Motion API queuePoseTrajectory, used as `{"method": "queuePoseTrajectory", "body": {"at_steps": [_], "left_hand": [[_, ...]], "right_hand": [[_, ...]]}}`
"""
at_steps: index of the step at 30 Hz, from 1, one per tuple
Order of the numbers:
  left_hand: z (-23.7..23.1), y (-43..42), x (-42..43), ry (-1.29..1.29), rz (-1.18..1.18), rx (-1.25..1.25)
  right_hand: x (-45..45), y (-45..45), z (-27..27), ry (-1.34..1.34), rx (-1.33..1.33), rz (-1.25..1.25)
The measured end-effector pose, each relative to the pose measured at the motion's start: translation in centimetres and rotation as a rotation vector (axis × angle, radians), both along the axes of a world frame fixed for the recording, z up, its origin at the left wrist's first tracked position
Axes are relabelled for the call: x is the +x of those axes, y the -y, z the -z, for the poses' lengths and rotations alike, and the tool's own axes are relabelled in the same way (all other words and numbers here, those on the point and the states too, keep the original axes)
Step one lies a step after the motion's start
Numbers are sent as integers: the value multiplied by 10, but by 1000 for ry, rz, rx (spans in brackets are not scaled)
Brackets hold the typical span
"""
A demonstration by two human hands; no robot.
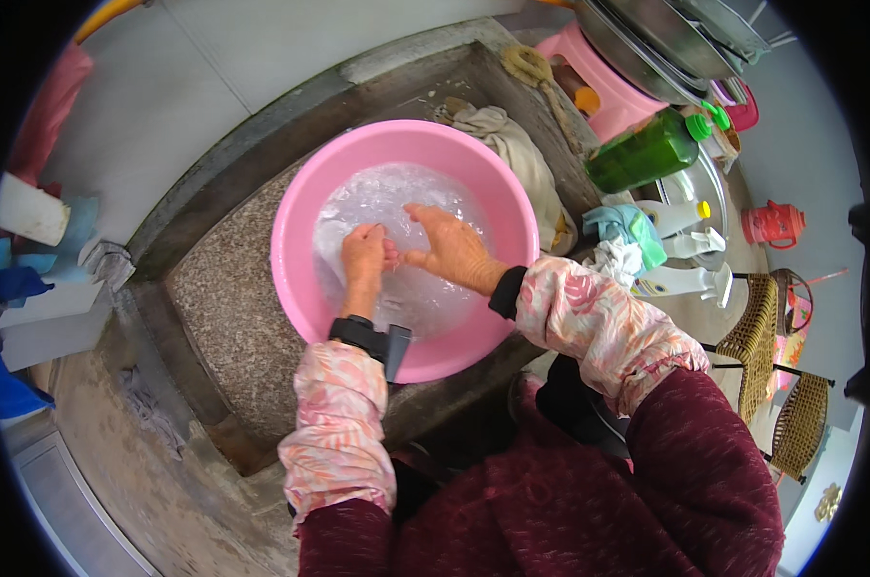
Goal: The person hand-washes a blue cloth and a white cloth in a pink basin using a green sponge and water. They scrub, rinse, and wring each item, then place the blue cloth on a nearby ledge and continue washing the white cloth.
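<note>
A round pink plastic basin (406, 135) holds cloudy, foamy water (406, 184). Over the water is my left hand (365, 260), its fingers curled; whether anything is between them I cannot tell. Something whitish (330, 241) shows in the water beside that hand, cloth or foam. My right hand (449, 244) reaches in from the right, thumb and fingers apart, and nothing shows in it. The two hands are close together, the right thumb near the left fingers. Floral sleeve covers (341, 425) are on both forearms, and a black strap with a device (366, 339) circles the left wrist.
The basin rests in a stone trough sink (226, 310). A beige cloth (514, 148) lies against its right side. On the right ledge are a brush (529, 66), a green detergent bottle (644, 151), spray bottles (684, 281) and rags (626, 231). Woven chairs (752, 346) stand beyond.
</note>
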State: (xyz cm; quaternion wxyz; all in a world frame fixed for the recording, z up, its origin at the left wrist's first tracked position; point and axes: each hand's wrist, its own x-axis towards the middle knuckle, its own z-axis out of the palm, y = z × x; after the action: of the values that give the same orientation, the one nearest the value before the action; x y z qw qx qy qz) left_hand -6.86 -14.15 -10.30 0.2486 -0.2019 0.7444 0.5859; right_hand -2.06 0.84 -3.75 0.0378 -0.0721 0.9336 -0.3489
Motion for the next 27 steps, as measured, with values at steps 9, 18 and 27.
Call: {"method": "queuePoseTrajectory", "body": {"at_steps": [9,18,27], "left_hand": [[25,21,24,-282,409,-906],[20,29,7,76,-28,341],[10,34,29,-405,309,-344]], "right_hand": [[10,-12,56,672,243,-143],[-10,-17,70,891,-98,0],[11,-5,57,381,485,-221]]}}
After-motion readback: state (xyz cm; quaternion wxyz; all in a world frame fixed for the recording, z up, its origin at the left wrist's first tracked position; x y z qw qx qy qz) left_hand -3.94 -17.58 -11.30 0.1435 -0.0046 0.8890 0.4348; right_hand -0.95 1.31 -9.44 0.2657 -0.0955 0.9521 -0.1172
